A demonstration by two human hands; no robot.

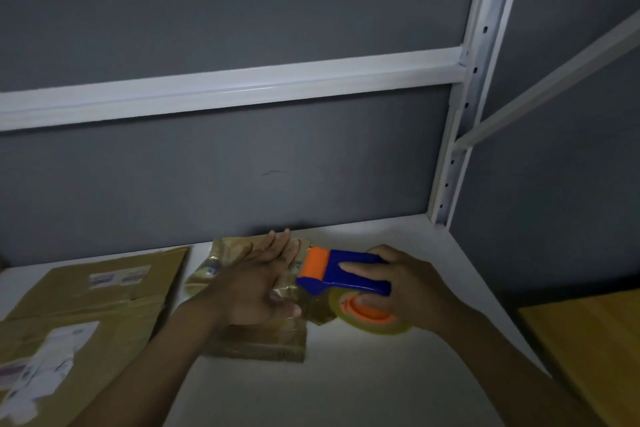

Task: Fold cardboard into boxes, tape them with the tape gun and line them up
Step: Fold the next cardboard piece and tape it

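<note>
A small flattened cardboard piece [256, 340], shiny with tape, lies on the white shelf surface [329, 385]. My left hand [258, 282] lies flat on it, fingers straight and spread, pressing it down. My right hand [408, 282] grips a blue tape gun [346, 272] with an orange roller and a roll of clear tape [372, 317]. The roller end sits on the cardboard just right of my left fingers.
A larger flattened cardboard box [86, 308] with white labels lies at the left. A yellow wooden board [595, 347] is at the lower right. A grey back wall, a white crossbar [242, 87] and a white upright post [460, 121] frame the shelf.
</note>
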